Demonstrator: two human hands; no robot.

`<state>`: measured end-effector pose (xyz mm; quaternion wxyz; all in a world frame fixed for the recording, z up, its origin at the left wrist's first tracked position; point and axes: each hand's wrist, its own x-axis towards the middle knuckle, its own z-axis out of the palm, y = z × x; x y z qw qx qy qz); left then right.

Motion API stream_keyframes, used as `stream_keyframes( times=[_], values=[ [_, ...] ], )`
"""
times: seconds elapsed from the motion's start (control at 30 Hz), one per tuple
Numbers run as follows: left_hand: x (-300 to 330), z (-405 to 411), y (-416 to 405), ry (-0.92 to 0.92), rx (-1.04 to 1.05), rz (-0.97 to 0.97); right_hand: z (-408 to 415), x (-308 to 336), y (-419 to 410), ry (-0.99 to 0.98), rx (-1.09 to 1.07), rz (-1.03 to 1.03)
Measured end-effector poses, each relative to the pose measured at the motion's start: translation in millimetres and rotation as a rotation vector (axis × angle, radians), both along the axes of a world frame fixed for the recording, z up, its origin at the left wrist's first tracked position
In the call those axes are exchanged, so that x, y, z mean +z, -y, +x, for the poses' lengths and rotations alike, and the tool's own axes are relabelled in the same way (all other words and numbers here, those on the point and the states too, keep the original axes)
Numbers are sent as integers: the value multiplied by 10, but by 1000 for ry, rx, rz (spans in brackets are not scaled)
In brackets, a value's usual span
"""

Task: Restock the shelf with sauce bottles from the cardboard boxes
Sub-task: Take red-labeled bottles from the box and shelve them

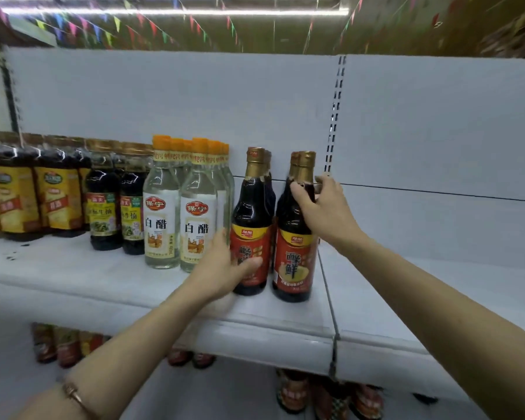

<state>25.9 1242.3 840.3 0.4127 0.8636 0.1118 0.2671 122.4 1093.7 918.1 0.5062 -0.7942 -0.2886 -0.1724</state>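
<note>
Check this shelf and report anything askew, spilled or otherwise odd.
Small dark specks lie on the white shelf at the left, in front of the yellow-labelled bottles; whether spill or dirt is unclear. The bottles stand upright. The back panel at the right has nothing before it.

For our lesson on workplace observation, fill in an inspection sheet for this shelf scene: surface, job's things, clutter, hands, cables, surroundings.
Surface: white shelf, bare to the right of the upright.
Job's things: two rows of red-label sauce bottles; front left bottle, front right bottle. No cardboard boxes seen.
Clutter: dark specks at the shelf's left.
Hands: left hand grips the left bottle's base; right hand grips the right bottle's shoulder.
Cables: nothing seen.
Surroundings: white vinegar bottles, coloured bunting overhead, bottles on the lower shelf.
</note>
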Motion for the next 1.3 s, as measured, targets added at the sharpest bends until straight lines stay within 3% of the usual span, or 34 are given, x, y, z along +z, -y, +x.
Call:
stream_keyframes(
  times=[0.17, 0.47, 0.57, 0.7, 0.93, 1.17, 1.3],
  values=[
    [31, -549, 201, 93, 150, 21, -435, -143, 223, -43, 104, 98],
    [-365, -1865, 344, 20, 306, -78, -1483, -519, 128, -207, 565, 1],
    [-505, -2319, 281, -15, 387, -85, -1822, -681, -43, -263, 679, -134],
    [-622, -2965, 143, -96, 478, -121, -2289, -831, -394, -297, 781, -193],
    [-737, -4195, -453, -134, 649, 18, -3278, -1023, -1269, -241, 1000, -349],
    [-867, -5534, -1398, -310, 645, 110, -4472, -1174, -2308, -210, 1121, -416],
    [-1063, -6171, -1894, -321, 686, 92, -4979, -1286, -2873, -216, 1171, -436]
  ],
)
